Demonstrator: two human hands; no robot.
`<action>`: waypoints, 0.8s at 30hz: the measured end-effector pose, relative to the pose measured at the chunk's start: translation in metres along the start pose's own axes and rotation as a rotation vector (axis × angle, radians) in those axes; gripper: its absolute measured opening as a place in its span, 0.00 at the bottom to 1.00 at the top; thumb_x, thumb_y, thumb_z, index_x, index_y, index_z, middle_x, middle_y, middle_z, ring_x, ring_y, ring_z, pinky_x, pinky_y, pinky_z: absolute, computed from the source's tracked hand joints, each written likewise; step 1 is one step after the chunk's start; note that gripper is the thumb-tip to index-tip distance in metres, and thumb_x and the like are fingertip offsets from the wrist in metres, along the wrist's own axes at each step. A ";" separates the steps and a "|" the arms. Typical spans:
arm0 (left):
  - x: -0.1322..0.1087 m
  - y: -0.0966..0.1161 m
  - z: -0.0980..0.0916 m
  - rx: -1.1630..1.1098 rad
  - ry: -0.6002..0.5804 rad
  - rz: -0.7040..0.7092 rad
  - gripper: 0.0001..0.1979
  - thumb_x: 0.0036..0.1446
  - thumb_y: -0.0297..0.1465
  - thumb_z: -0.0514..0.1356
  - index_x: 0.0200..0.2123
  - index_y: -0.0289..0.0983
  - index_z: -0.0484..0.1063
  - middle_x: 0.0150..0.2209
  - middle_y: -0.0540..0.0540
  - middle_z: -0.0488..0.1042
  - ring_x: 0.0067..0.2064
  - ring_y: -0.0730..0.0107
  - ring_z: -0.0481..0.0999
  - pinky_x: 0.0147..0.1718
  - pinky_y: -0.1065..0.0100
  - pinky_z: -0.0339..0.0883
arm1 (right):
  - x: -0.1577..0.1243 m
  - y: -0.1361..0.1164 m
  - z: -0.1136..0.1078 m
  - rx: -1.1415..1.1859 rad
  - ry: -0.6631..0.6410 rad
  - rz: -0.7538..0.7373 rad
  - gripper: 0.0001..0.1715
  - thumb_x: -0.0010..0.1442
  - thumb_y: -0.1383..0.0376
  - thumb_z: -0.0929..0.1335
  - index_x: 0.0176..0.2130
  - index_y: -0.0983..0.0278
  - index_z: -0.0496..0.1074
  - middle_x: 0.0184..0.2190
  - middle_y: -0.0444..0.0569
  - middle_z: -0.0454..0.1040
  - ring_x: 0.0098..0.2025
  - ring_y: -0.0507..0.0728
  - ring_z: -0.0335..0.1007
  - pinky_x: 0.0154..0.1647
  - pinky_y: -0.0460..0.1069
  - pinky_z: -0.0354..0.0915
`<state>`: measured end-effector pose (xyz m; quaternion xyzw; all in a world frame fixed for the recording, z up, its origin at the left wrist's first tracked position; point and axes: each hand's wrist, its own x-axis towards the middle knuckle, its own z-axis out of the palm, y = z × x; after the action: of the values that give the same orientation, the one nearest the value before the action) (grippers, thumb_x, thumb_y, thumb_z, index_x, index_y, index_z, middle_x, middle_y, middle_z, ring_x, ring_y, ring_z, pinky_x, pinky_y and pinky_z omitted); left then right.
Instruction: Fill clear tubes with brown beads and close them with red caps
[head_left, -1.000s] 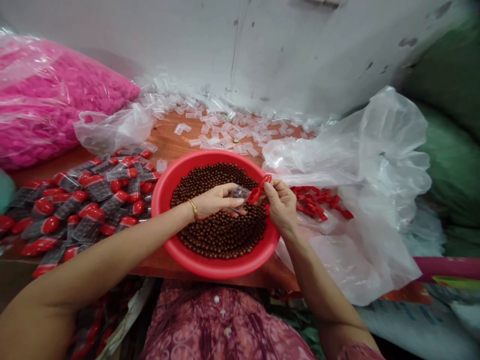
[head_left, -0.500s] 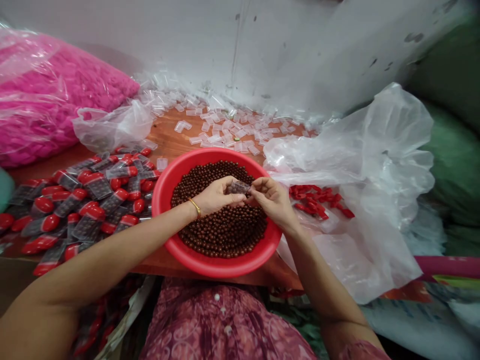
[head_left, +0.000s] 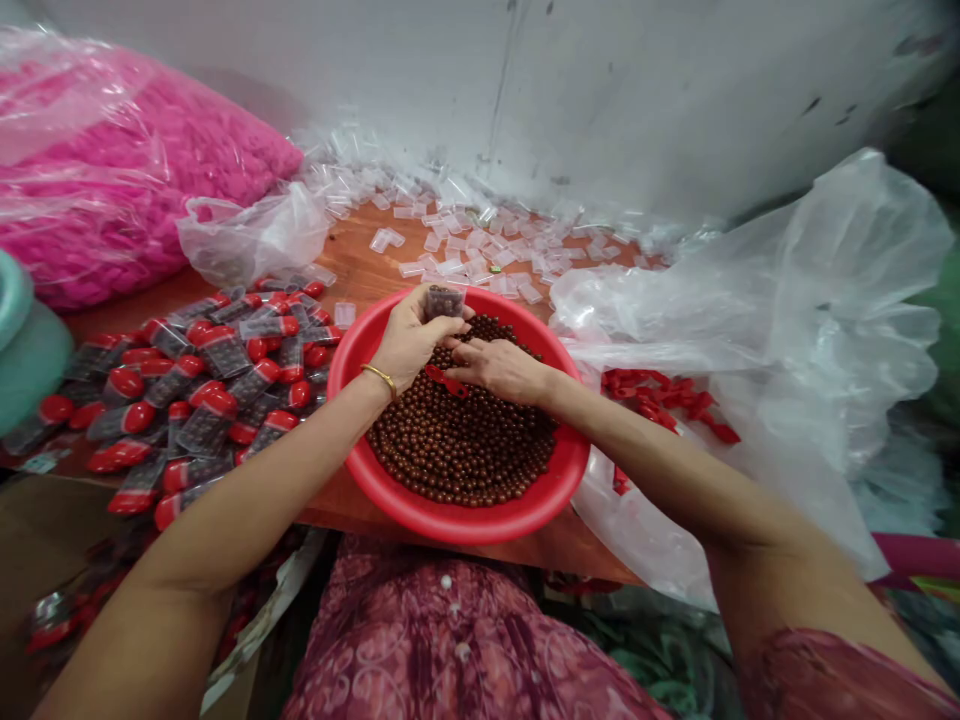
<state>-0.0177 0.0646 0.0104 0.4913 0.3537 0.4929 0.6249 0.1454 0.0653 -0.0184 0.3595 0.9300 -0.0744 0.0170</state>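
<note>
A red bowl (head_left: 450, 518) full of small brown beads (head_left: 465, 445) sits on the wooden table in front of me. My left hand (head_left: 409, 345) is over the bowl's far rim, closed on a small clear packet of brown beads (head_left: 444, 300) held upright. My right hand (head_left: 495, 365) lies over the beads just right of it, fingers curled and touching the left hand. A red clip (head_left: 446, 380) shows just below the two hands; which hand holds it I cannot tell.
Several filled packets with red caps (head_left: 202, 390) lie left of the bowl. Empty clear packets (head_left: 465, 250) are scattered at the back. A clear plastic bag (head_left: 750, 330) with red clips (head_left: 667, 395) lies right. A pink-filled bag (head_left: 112, 190) sits at far left.
Both hands have moved toward the bowl's far left rim. The left hand has raised the bead packet upright, and the right hand has come in lower beside it.
</note>
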 end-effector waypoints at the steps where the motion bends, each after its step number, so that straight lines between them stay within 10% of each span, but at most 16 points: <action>1: 0.000 0.000 0.000 0.009 -0.002 -0.006 0.11 0.43 0.24 0.59 0.33 0.34 0.64 0.32 0.50 0.73 0.31 0.76 0.73 0.33 0.72 0.67 | 0.006 0.002 0.002 0.049 0.000 -0.096 0.14 0.58 0.72 0.64 0.42 0.60 0.73 0.45 0.51 0.72 0.48 0.56 0.66 0.43 0.50 0.63; 5: -0.002 -0.001 0.002 0.019 -0.043 -0.016 0.10 0.43 0.22 0.58 0.33 0.33 0.65 0.30 0.51 0.74 0.30 0.78 0.72 0.32 0.75 0.66 | 0.019 0.007 0.012 0.236 0.058 -0.267 0.12 0.58 0.72 0.61 0.30 0.61 0.71 0.40 0.43 0.73 0.48 0.50 0.65 0.52 0.53 0.60; 10: -0.003 0.000 0.003 -0.010 -0.079 -0.017 0.10 0.43 0.23 0.57 0.33 0.33 0.65 0.29 0.51 0.72 0.26 0.80 0.70 0.25 0.78 0.63 | 0.005 0.015 0.012 0.097 0.120 -0.104 0.12 0.58 0.74 0.61 0.35 0.63 0.71 0.43 0.52 0.74 0.50 0.58 0.66 0.58 0.61 0.54; 18: -0.011 -0.005 0.008 0.196 -0.255 -0.055 0.10 0.45 0.25 0.58 0.34 0.34 0.64 0.25 0.54 0.67 0.22 0.81 0.66 0.20 0.77 0.59 | -0.041 0.002 -0.014 0.734 0.725 0.414 0.17 0.61 0.56 0.60 0.44 0.61 0.69 0.26 0.44 0.70 0.24 0.52 0.64 0.26 0.48 0.64; 24: -0.015 -0.017 0.009 0.361 -0.336 0.059 0.12 0.48 0.27 0.58 0.38 0.34 0.66 0.28 0.53 0.66 0.25 0.78 0.68 0.25 0.73 0.64 | -0.044 -0.035 -0.029 0.782 0.705 0.348 0.19 0.61 0.56 0.62 0.44 0.62 0.73 0.22 0.42 0.66 0.22 0.49 0.59 0.25 0.46 0.62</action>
<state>-0.0083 0.0474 -0.0043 0.6802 0.3127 0.3509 0.5625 0.1552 0.0144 0.0181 0.4905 0.7095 -0.2854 -0.4179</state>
